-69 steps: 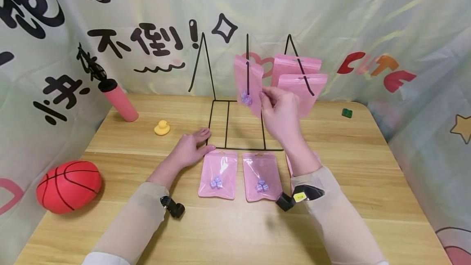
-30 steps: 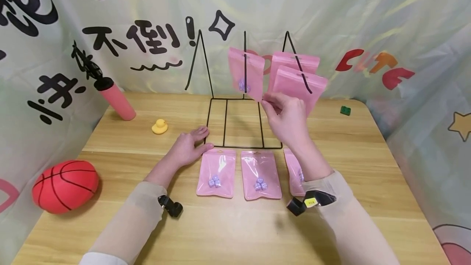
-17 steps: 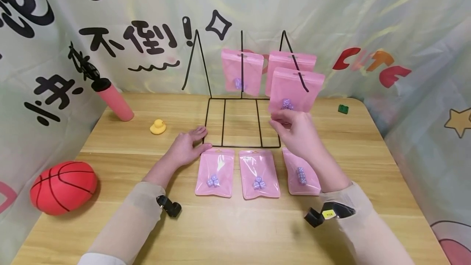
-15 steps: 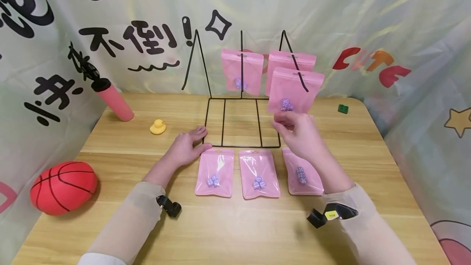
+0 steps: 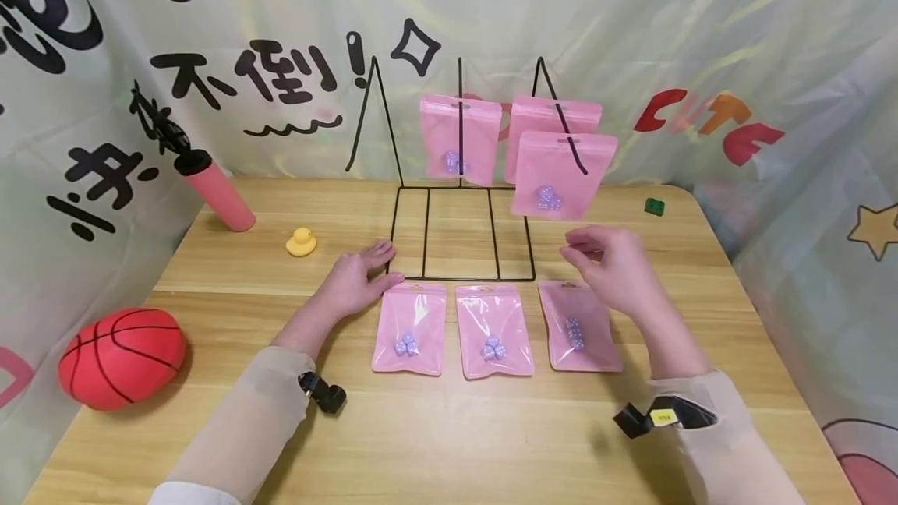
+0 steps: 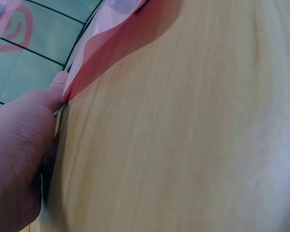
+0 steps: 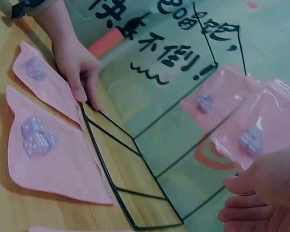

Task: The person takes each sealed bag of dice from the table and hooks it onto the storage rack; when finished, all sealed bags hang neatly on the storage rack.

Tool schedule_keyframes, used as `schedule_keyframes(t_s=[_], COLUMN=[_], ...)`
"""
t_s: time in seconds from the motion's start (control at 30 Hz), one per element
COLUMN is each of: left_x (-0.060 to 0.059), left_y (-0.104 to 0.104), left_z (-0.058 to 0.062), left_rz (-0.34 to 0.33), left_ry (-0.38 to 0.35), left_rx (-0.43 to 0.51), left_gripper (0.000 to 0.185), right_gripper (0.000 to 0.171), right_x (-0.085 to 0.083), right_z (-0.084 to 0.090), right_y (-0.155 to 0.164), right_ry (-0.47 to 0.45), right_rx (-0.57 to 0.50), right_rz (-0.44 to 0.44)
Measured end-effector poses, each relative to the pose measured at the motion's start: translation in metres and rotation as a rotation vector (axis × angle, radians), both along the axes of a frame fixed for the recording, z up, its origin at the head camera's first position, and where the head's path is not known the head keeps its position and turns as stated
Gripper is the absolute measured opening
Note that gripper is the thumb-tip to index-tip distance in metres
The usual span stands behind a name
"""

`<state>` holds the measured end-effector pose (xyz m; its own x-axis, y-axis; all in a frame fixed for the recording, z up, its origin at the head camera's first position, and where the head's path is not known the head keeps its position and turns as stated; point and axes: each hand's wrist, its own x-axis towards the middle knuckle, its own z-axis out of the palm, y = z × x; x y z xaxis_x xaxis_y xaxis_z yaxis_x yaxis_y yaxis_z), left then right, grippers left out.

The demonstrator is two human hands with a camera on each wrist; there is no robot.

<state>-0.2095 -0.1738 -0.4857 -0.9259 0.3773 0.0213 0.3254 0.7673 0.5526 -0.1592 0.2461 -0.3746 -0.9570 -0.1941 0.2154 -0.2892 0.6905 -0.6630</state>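
Steadying, presumably, the black wire rack (image 5: 463, 280) near the wooden counter's (image 5: 449, 450) back edge, the left hand (image 5: 354, 280) keeps its fingers (image 5: 379, 249) extended; the right hand (image 5: 620, 267), fingers relaxed, holds nothing.

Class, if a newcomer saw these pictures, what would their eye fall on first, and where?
Probably the pink bags: three hang from the black rack mid-picture, and three more lie in a row before it on the table. Next, perhaps the red ball at the table's left and the bold black writing on the backdrop behind.
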Motion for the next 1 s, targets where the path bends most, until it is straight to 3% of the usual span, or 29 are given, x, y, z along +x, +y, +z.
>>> schedule_keyframes(t_s=[0.4, 0.8, 1.0], left_x=[0.000, 0.000, 0.000], left_y=[0.002, 0.001, 0.001], left_z=[0.001, 0.000, 0.000], left_rz=[-0.002, -0.003, 0.000], left_ry=[-0.001, 0.000, -0.007], left_rx=[0.005, 0.012, 0.016], left_gripper=[0.065, 0.065, 0.064], right_gripper=[0.038, 0.053, 0.058], right_x=[0.016, 0.040, 0.048], right_z=[-0.018, -0.038, -0.047], right_y=[0.043, 0.069, 0.066], right_ry=[-0.114, -0.455, -0.552], right_rx=[0.066, 0.006, 0.011], right_rz=[-0.058, -0.121, -0.205])
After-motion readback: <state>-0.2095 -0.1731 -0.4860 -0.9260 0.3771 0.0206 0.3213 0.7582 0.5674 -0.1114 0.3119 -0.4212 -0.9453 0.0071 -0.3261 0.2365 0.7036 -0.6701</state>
